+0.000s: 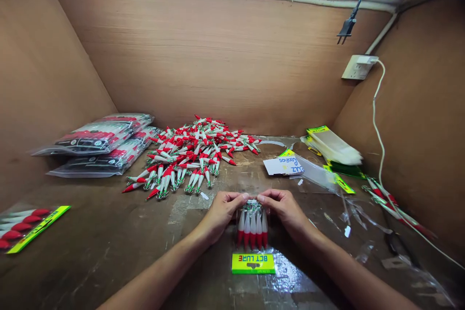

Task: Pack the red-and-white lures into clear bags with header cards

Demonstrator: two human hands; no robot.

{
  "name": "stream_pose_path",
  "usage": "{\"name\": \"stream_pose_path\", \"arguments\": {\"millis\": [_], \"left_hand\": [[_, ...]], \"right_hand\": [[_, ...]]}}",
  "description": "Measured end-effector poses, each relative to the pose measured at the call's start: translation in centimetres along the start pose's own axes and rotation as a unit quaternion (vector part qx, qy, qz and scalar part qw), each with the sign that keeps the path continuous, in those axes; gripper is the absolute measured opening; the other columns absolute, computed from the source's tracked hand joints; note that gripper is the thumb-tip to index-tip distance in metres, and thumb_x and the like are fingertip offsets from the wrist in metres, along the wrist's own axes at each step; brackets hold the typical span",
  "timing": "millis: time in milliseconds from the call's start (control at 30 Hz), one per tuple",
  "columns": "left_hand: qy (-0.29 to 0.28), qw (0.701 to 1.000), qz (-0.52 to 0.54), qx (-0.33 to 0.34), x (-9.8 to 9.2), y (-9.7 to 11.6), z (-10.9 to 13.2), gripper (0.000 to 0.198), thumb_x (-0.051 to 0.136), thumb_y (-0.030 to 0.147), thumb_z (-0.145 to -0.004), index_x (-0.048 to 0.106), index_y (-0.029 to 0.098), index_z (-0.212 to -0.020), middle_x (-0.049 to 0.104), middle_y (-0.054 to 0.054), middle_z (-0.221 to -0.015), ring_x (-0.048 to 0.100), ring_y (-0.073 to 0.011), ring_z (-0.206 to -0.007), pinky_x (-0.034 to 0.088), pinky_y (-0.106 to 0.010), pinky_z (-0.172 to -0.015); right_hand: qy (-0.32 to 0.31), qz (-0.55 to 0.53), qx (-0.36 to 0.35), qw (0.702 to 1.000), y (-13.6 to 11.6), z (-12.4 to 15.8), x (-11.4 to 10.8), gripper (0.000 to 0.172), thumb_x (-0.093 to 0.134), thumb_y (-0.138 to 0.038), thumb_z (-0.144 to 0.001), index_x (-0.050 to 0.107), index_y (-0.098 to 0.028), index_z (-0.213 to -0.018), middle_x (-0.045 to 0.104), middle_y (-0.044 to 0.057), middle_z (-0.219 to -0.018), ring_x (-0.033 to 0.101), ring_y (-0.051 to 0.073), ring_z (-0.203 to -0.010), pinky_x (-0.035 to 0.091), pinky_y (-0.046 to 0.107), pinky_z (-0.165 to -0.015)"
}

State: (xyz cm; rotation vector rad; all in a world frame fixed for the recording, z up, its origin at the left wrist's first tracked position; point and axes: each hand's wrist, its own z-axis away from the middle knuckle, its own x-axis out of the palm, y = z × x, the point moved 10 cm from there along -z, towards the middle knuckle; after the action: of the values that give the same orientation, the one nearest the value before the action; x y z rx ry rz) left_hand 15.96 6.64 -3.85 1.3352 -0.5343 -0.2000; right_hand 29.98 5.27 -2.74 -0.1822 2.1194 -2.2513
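Note:
My left hand [225,213] and my right hand [281,210] pinch the far end of a clear bag of fishing lures [253,230], one at each side. Several red-and-white lures lie side by side inside, hooks toward my fingers and red tips toward me. The bag's yellow-green header [253,263], printed BCT LURE, faces me upside down and lies nearest to me. Beyond my hands spreads a big heap of loose red-and-white lures [198,150].
Filled plastic packs [98,143] are stacked at the back left. A filled lure bag [31,225] lies at the left edge. On the right are empty header bags [334,145], a handwritten paper [282,166], more lures [395,206] and a white cable [378,126]. A plug [347,26] hangs above.

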Motion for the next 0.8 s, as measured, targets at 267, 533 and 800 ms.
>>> {"name": "stream_pose_path", "arguments": {"millis": [267,533,800], "left_hand": [[-0.051,0.997,-0.041,-0.039,0.9,-0.2,0.6,0.049,0.084,0.045,-0.075,0.072,0.016,-0.112,0.073,-0.011,-0.101,0.069,-0.0231,-0.086,0.053,-0.029,-0.069],[-0.001,0.999,-0.053,0.0,-0.4,-0.1,0.0,0.042,0.085,0.042,-0.072,0.073,0.012,-0.1,0.073,-0.009,-0.091,0.066,-0.0194,-0.073,0.049,-0.027,-0.063],[0.019,0.999,0.011,0.029,-0.6,0.9,-0.2,0.043,0.078,0.051,-0.08,0.072,0.013,-0.101,0.071,-0.007,-0.088,0.063,-0.017,-0.073,0.048,-0.027,-0.067]], "right_hand": [[0.057,0.01,-0.023,0.998,-1.0,0.3,-1.5,0.037,0.078,-0.052,-0.076,0.07,-0.016,-0.074,0.061,-0.001,-0.065,0.048,0.013,-0.058,0.037,0.026,-0.057],[-0.002,-0.079,0.033,0.996,0.5,-0.1,0.0,0.043,0.075,-0.057,-0.079,0.071,-0.018,-0.096,0.066,0.002,-0.08,0.056,0.013,-0.063,0.047,0.026,-0.062],[-0.075,-0.019,0.041,0.996,1.0,0.3,1.6,0.042,0.084,-0.053,-0.071,0.07,-0.015,-0.085,0.065,0.001,-0.079,0.057,0.014,-0.067,0.046,0.025,-0.06]]}}
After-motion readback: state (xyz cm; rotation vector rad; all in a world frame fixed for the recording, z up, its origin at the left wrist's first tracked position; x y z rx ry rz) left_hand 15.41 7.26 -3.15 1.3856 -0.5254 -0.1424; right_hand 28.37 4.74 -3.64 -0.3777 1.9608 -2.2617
